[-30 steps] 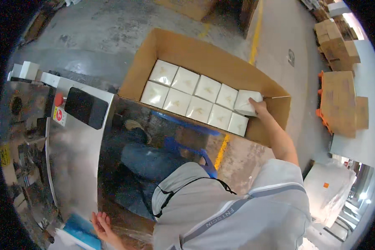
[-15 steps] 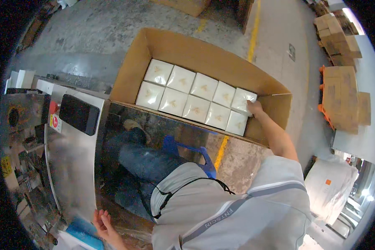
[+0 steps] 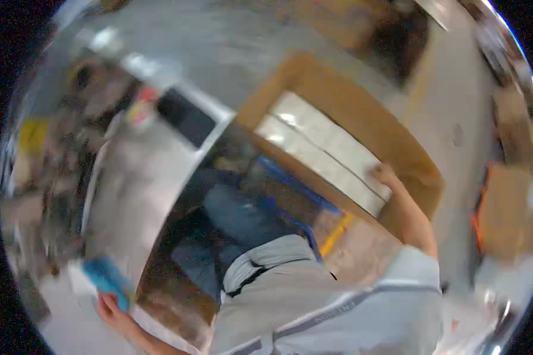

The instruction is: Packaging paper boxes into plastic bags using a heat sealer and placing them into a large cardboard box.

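Two rows of square white packets (image 3: 314,151) lie in a long open cardboard box (image 3: 361,100) ahead of me. My right hand (image 3: 384,174) reaches into the box's right end, fingers curled at the edge of the last packet in the far row. Blur hides the exact grip. Down at the lower left, my left hand (image 3: 112,310) is at the near end of a flat blue item (image 3: 105,277), which has something white beside it. Whether the left fingers grip or only touch the blue item is too smeared to see.
A metal worktop (image 3: 133,201) runs along my left, with a black phone (image 3: 186,116) on its far corner. Blurred machinery (image 3: 59,201) stands beyond it. Blue framework (image 3: 296,186) shows below the box. Stacked cartons (image 3: 506,213) stand at the far right.
My view has swung left, so the box and worktop appear turned and shifted right. My left hand has moved onto the blue item's edge. The right hand stays at the box's right end.
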A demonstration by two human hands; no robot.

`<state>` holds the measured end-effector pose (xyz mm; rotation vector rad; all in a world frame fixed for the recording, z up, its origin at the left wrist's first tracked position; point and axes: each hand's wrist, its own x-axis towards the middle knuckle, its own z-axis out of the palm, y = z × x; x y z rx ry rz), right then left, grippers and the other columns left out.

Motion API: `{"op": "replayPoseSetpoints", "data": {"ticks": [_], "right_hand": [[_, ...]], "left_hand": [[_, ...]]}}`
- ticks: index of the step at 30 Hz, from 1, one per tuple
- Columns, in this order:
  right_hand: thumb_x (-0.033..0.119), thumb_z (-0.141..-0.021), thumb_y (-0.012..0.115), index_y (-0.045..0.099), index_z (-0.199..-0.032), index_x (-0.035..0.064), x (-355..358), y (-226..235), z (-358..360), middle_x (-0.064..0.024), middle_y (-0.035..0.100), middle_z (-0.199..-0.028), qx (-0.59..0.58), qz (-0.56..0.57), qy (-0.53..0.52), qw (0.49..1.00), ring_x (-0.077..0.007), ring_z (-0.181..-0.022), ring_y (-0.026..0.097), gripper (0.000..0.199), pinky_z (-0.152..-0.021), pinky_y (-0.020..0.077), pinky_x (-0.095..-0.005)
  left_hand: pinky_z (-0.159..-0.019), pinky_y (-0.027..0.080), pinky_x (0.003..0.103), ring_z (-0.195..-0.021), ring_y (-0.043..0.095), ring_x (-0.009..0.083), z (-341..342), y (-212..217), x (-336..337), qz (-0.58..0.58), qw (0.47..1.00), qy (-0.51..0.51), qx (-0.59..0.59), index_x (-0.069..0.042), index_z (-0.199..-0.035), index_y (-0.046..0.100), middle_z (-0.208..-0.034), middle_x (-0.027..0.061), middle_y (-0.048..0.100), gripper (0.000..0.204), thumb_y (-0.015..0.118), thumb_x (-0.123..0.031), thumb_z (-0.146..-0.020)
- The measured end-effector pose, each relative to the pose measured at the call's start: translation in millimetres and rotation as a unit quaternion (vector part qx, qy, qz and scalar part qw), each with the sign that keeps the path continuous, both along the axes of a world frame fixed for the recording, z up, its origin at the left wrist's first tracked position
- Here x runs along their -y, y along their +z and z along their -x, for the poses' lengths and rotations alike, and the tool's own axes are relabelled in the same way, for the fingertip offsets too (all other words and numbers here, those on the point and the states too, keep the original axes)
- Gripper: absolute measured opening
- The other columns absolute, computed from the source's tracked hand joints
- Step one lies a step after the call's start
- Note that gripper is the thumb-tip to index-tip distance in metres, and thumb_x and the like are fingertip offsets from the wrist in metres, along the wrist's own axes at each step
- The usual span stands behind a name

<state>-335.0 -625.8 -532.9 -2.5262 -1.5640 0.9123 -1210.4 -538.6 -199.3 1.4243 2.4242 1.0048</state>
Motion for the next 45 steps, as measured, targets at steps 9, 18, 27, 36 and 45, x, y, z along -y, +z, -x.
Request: {"op": "replayPoseSetpoints", "data": {"ticks": [9, 18, 27, 36, 45], "right_hand": [[0.020, -0.089, 0.067, 0.055, -0.075, -0.0004, -147.8, 186.6, 151.8, -0.0022, 0.048, -0.069, -0.161, -0.212, 0.027, 0.964, -0.0094, -0.068, 0.042, 0.028, -0.060, 0.0371, -0.0276], [0.004, -0.088, 0.062, 0.058, -0.081, -0.0017, -185.0, 287.3, 312.6, -0.0057, 0.054, -0.073, -0.221, -0.270, 0.174, 0.921, -0.0128, -0.069, 0.047, 0.010, -0.066, 0.0408, -0.0271], [-0.001, -0.081, 0.065, 0.062, -0.103, -0.0015, -225.2, 344.9, 447.9, -0.0121, 0.064, -0.100, -0.273, -0.330, 0.285, 0.858, -0.0224, -0.094, 0.061, 0.022, -0.083, 0.0487, -0.0314], [0.017, -0.076, 0.077, 0.062, -0.111, 0.0037, -232.1, 408.4, 613.1, -0.0170, 0.063, -0.112, -0.373, -0.374, 0.473, 0.705, -0.0311, -0.102, 0.062, 0.040, -0.086, 0.0493, -0.0370], [0.013, -0.079, 0.072, 0.065, -0.078, 0.0024, -219.8, 379.7, 583.7, -0.0121, 0.065, -0.080, -0.366, -0.454, 0.455, 0.673, -0.0300, -0.079, 0.064, 0.012, -0.072, 0.0509, -0.0374]], "left_hand": [[-0.072, 0.052, 0.036, -0.076, 0.067, 0.0280, 206.0, -16.8, -43.1, 0.016, 0.966, 0.101, -0.238, -0.001, -0.091, 0.068, -0.084, 0.0161, 0.069, 0.040, 0.069, -0.039, -0.081], [-0.072, 0.050, 0.040, -0.077, 0.067, 0.0287, 238.5, -39.1, -45.3, -0.067, 0.977, 0.186, -0.074, -0.001, -0.097, 0.069, -0.083, 0.0152, 0.069, 0.037, 0.066, -0.036, -0.085], [-0.067, 0.049, 0.033, -0.072, 0.066, 0.0216, 136.5, 45.5, -45.6, -0.264, 0.962, 0.054, -0.049, -0.002, -0.099, 0.068, -0.082, 0.0173, 0.068, 0.021, 0.059, -0.020, -0.093], [-0.071, 0.053, 0.026, -0.079, 0.067, 0.0114, -72.2, 74.1, -19.2, -0.075, 0.937, -0.275, 0.200, 0.002, -0.098, 0.067, -0.086, 0.0086, 0.072, 0.017, 0.058, -0.010, -0.093], [-0.063, 0.051, 0.026, -0.068, 0.062, 0.0102, -105.0, 39.0, -23.7, 0.095, 0.896, -0.149, 0.407, 0.005, -0.096, 0.066, -0.074, 0.0082, 0.068, 0.025, 0.066, -0.019, -0.090]]}}
